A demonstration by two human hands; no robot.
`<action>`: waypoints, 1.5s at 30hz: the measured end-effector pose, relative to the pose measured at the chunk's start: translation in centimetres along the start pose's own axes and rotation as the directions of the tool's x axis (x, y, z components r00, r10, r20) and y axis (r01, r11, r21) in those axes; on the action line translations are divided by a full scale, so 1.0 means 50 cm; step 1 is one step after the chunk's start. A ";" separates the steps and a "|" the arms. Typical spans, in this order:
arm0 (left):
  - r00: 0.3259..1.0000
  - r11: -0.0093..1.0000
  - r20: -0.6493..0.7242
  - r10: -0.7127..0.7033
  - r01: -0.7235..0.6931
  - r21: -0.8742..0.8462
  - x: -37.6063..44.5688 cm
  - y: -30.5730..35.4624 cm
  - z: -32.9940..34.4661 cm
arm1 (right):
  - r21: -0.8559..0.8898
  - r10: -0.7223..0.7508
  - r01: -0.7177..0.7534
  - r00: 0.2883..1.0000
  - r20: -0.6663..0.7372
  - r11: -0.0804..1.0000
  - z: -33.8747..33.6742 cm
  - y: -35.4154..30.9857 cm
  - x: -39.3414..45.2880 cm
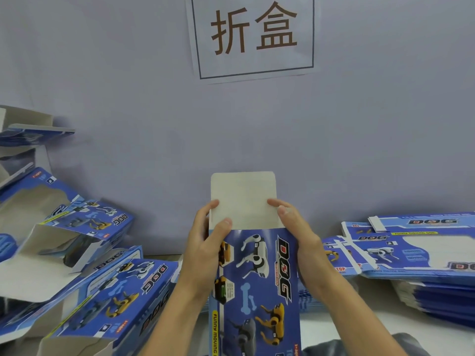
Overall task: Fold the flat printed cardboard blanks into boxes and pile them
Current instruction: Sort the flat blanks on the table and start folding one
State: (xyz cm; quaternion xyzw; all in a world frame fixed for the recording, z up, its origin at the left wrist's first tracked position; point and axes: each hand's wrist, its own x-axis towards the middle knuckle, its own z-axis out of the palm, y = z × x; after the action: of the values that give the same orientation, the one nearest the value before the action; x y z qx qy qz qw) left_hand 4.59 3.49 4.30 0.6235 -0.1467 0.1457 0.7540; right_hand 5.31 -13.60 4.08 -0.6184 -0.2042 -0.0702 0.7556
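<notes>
White tabletop [334,327], grey wall [128,73], paper sign [254,34]

I see the left hand [205,249] and the right hand [299,235] holding a blue printed box [257,286] upright between them, fingers curled onto its plain top flap [243,199], which stands up. Folded boxes [84,265] lie heaped at left; a stack of flat blanks [416,255] sits at right, somewhat blurred. A paper sign [254,34] hangs on the wall [128,86].

Box piles [84,265] left, blanks [416,253] right
</notes>
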 end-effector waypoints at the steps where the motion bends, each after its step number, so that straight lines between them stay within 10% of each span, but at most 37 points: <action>1: 1.000 1.000 -0.009 -0.002 0.002 0.004 0.000 -0.001 0.001 | 0.007 0.002 -0.002 1.000 0.003 1.000 0.005 0.002 -0.002; 7: 1.000 1.000 0.012 -0.025 0.025 0.019 -0.006 0.007 0.001 | 0.201 0.050 -0.048 0.999 -0.001 0.978 0.021 -0.004 -0.012; 17: 0.994 0.984 -0.051 -0.101 0.108 0.139 0.006 0.007 -0.013 | -0.019 0.196 -0.196 0.980 0.021 0.981 0.023 -0.016 0.003; 45: 0.993 0.993 -0.046 -0.109 0.107 -0.050 0.008 0.008 -0.006 | 0.124 0.227 -0.226 0.974 0.006 0.966 0.022 -0.023 0.005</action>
State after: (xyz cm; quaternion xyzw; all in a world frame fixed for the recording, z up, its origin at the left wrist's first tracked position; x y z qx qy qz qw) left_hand 4.82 3.88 4.78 0.6087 -0.0979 0.1162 0.7788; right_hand 4.90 -12.75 5.38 -0.5892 -0.1332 0.0267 0.7965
